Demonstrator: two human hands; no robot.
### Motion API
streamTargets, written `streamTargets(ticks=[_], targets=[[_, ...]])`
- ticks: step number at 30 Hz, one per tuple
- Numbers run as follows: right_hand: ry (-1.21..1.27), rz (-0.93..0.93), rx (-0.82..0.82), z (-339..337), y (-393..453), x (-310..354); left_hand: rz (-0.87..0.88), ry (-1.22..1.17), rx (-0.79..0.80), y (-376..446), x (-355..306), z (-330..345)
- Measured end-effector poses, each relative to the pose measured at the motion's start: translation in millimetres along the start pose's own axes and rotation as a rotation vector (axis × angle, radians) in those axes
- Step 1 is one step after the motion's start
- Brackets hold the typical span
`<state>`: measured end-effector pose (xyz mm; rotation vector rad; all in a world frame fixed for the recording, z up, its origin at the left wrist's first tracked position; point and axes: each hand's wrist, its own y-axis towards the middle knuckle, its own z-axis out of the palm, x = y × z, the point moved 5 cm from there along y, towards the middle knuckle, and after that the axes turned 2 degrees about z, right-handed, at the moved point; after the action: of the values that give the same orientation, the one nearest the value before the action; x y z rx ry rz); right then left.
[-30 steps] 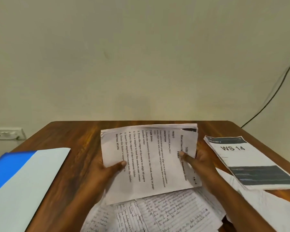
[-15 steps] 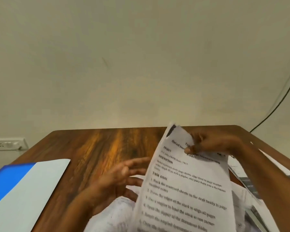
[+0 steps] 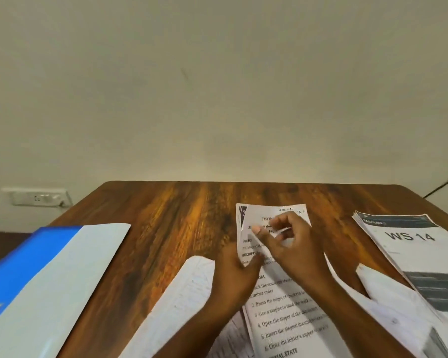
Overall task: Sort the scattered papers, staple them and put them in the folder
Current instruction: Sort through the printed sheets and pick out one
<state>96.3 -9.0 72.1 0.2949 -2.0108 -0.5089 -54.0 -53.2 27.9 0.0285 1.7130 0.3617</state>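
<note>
A printed instruction sheet (image 3: 282,316) is held upright-facing in front of me over the wooden table (image 3: 181,223). My left hand (image 3: 236,275) grips its left edge, thumb on the front. My right hand (image 3: 292,246) hovers over the sheet's upper part, thumb and fingers pinched near its top; whether it grips the paper is unclear. Handwritten sheets (image 3: 181,298) lie beneath, near the table's front. A blue and pale folder (image 3: 44,277) lies at the left. No stapler shows.
A stapled printed stack marked WS 14 (image 3: 422,251) lies at the right, with more loose white sheets (image 3: 393,308) under it. A wall socket (image 3: 36,196) sits at the left behind the table; a black cable (image 3: 442,184) runs down the wall at right.
The printed sheet was turned from sideways to upright text and lowered toward the table. My left hand took its left edge again; my right hand slid from the top corner down over its upper part.
</note>
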Motion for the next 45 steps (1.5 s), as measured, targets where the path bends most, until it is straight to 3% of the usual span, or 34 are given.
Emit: streamTargets(ticks=[6, 13, 27, 45], targets=[[0.215, 0.094, 0.066, 27.6, -23.0, -19.9, 0.177, 0.242, -0.024, -5.4, 3.1, 2.8], [0.518, 0.163, 0.118, 38.5, -31.5, -23.8, 0.207, 0.234, 0.032, -1.0, 12.0, 2.9], [0.600, 0.161, 0.128, 34.8, -31.6, -21.3, 0.278, -0.083, 0.148, 5.2, 3.3, -5.0], [0.685, 0.171, 0.098, 31.9, -32.9, -22.6, 0.319, 0.049, 0.079, 6.6, 4.9, -6.1]])
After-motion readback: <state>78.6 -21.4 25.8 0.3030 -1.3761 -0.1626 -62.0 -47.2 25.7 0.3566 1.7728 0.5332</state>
